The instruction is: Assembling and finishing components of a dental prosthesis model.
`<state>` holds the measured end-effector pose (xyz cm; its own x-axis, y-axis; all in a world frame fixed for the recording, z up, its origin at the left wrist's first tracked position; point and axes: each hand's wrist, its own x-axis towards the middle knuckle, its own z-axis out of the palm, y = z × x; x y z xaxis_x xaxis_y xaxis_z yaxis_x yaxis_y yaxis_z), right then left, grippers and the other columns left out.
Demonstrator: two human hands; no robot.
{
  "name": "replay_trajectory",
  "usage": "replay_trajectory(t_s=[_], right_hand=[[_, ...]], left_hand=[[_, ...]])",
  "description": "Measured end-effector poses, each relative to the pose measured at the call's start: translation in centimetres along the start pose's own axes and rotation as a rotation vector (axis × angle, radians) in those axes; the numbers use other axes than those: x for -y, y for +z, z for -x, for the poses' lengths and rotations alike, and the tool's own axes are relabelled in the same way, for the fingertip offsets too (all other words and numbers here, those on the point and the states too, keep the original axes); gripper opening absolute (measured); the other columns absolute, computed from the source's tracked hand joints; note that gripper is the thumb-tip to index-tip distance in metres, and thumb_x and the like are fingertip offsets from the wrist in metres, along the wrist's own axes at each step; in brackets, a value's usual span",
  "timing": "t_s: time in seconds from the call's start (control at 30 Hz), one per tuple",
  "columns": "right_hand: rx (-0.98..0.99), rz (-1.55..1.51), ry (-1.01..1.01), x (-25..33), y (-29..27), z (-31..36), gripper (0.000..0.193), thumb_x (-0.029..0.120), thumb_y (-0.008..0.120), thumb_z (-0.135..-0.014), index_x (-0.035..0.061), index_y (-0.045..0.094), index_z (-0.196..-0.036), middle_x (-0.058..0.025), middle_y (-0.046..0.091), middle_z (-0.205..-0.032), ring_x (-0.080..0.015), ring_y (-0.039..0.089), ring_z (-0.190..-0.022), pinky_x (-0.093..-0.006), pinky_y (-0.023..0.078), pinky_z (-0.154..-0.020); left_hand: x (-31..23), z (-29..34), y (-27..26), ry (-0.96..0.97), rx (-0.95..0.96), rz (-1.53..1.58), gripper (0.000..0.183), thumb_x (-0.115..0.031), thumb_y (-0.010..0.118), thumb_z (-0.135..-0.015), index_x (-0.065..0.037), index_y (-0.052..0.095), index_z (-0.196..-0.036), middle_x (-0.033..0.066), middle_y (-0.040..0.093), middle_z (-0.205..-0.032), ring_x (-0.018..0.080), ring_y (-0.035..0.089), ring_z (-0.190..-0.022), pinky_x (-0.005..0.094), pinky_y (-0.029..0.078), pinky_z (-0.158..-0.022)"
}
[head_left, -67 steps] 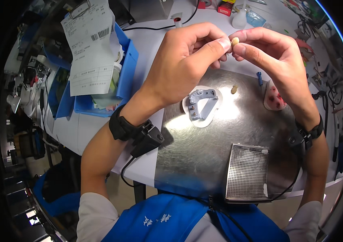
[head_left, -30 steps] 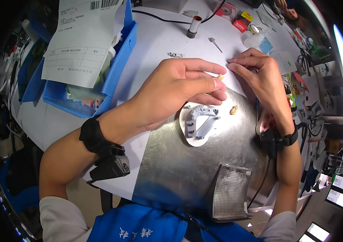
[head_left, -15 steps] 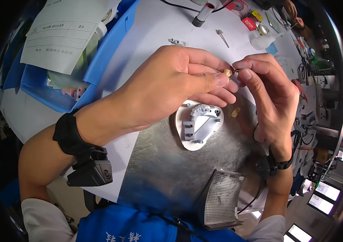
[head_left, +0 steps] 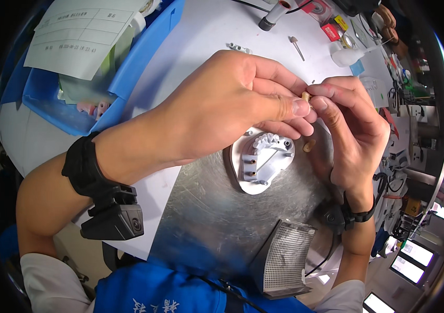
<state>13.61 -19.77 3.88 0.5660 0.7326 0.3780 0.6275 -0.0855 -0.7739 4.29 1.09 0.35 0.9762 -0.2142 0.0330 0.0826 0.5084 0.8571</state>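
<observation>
Between the thumb and fingers of my left hand [head_left: 242,99] sits a small yellowish tooth crown [head_left: 306,96]. My right hand [head_left: 357,122] meets it from the right, thumb and forefinger pinched together at the crown's edge; what they hold is too small and hidden to make out. Below my hands a grey-white dental model [head_left: 269,159], a tooth arch on a white base with several holes, lies on a scratched metal plate [head_left: 206,219]. Right of the model rests another yellowish crown piece [head_left: 310,145], apart from both hands.
A blue bin [head_left: 136,68] with papers and bagged items stands at left. Farther off lie a grey piece [head_left: 238,48], a mounted bur [head_left: 297,48], a dark-ended tube [head_left: 274,15] and a white squeeze bottle [head_left: 346,56]. A perforated metal tray [head_left: 287,256] sits nearest me. Another person's hands [head_left: 387,23] show top right.
My right fingertips have closed in on the crown, and the gap between the hands has narrowed. The whole view has shifted slightly; the model and the loose crown piece stay put on the plate.
</observation>
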Motion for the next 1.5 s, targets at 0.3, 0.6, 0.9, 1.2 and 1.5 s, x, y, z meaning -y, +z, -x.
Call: replay_trajectory(t_s=[0.3, 0.6, 0.9, 1.2, 1.5], right_hand=[[-0.057, -0.305, 0.28, 0.7, -0.3, 0.0, 0.016, -0.008, 0.072, -0.095, -0.006, 0.072, -0.111, -0.0119, 0.075, -0.109, -0.0159, 0.071, -0.101, -0.0298, 0.058, -0.09], [0.043, -0.249, 0.147, 0.9, -0.7, 0.4, 0.017, -0.002, 0.069, -0.098, -0.0043, 0.071, -0.115, -0.0097, 0.069, -0.116, -0.0176, 0.067, -0.106, -0.0311, 0.054, -0.093], [0.128, 0.193, -0.058, 2.6, -0.8, 1.8, 0.023, -0.012, 0.072, -0.088, -0.0054, 0.073, -0.11, -0.0172, 0.076, -0.105, -0.0265, 0.072, -0.1, -0.0341, 0.056, -0.089], [0.027, 0.358, -0.244, 2.0, 0.9, 2.7, 0.022, -0.01, 0.076, -0.079, -0.0037, 0.074, -0.099, -0.0139, 0.077, -0.093, -0.0245, 0.076, -0.084, -0.0313, 0.06, -0.076], [0.032, 0.376, -0.228, 2.0, 1.3, 3.6, 0.027, -0.015, 0.078, -0.079, -0.0045, 0.075, -0.104, -0.0141, 0.077, -0.096, -0.0238, 0.075, -0.09, -0.0319, 0.058, -0.081]], left_hand=[[0.2, 0.1, -0.3, 0.018, -0.012, -0.016, 0.033, -0.016, 0.067, -0.103, 0.008, 0.066, -0.126, 0.0177, 0.074, -0.111, 0.0227, 0.075, -0.1, 0.0347, 0.061, -0.092], [-1.1, 0.1, 0.4, 0.009, -0.032, -0.06, 0.026, -0.01, 0.068, -0.1, 0.008, 0.066, -0.118, 0.0162, 0.075, -0.102, 0.02, 0.074, -0.093, 0.0315, 0.061, -0.087], [-2.4, 1.1, 1.3, 0.157, -0.037, -0.562, 0.017, -0.005, 0.072, -0.091, 0.005, 0.067, -0.104, 0.0113, 0.077, -0.084, 0.0133, 0.071, -0.08, 0.0269, 0.054, -0.073], [-3.5, 1.3, 1.4, -0.078, 0.046, -0.742, 0.023, -0.013, 0.069, -0.1, 0.002, 0.068, -0.118, 0.0058, 0.076, -0.095, 0.0098, 0.071, -0.094, 0.0238, 0.054, -0.084], [-4.3, 1.8, 1.2, -0.035, 0.078, -0.576, 0.021, -0.01, 0.066, -0.1, 0.009, 0.071, -0.108, 0.0087, 0.077, -0.081, 0.0044, 0.059, -0.071, 0.0252, 0.049, -0.064]])
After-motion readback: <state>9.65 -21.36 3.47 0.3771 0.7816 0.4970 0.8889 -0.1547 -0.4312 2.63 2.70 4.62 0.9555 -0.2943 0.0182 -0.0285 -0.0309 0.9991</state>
